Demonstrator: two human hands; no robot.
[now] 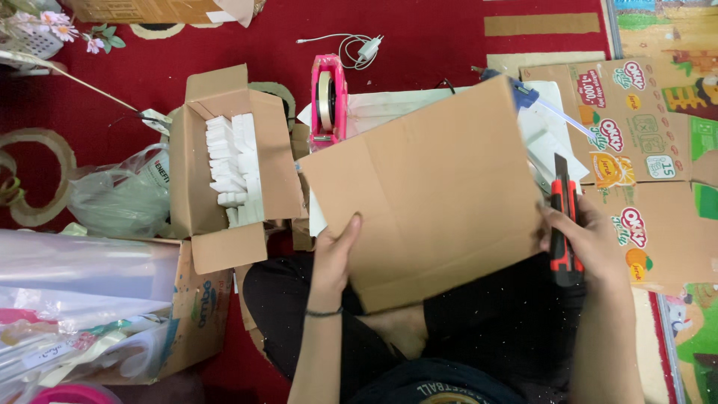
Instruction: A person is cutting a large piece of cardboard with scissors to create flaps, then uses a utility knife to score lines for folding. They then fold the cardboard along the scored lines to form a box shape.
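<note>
The person sits cross-legged on the red carpet [449, 45], and a flat brown cardboard sheet [426, 187] rests tilted over the lap, so both hands can reach its edges. The left hand [334, 254] steadies the sheet at its near-left edge, thumb on top and the other fingers hidden beneath, seemingly pinching it to keep it from sliding. The right hand [591, 243] is wrapped around a red-and-black utility knife [563, 221] at the sheet's right edge, fingers closed on the handle, blade end pointing away from the body, which looks like a safe cutting hold.

Just left of the knees an open cardboard box [198, 172] holds stacked white foam blocks [235, 168], within easy reach. Beside it lies a crumpled clear plastic bag [120, 198]. Beyond the sheet stands a pink tape dispenser [329, 97], upright on white paper. Further off, a white charger cable [359, 49] lies on the carpet, and printed cartons [643, 142] lie flattened at right.
</note>
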